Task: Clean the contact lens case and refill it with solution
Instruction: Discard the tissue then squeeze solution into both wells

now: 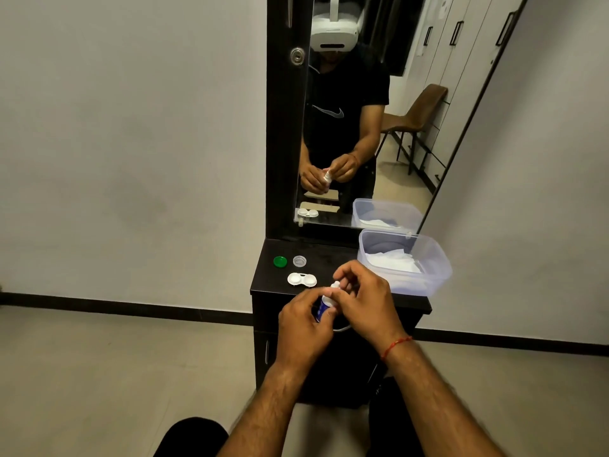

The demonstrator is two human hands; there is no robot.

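White lens case (302, 280) lying open on dark cabinet top (329, 255), green cap (280, 261) and clear cap (299, 260) sitting just behind. Left hand (303, 321) gripping solution bottle (324, 304) body, right hand (362, 298) pinching its white top. Likely opening it for refill. Next: aiming nozzle over each well, squeezing lightly, avoiding overflow.

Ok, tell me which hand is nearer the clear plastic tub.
Right. The right hand, pinching the cap of the bottle, sits just left of the tub; the left hand grips the bottle farther left, nearer the person.
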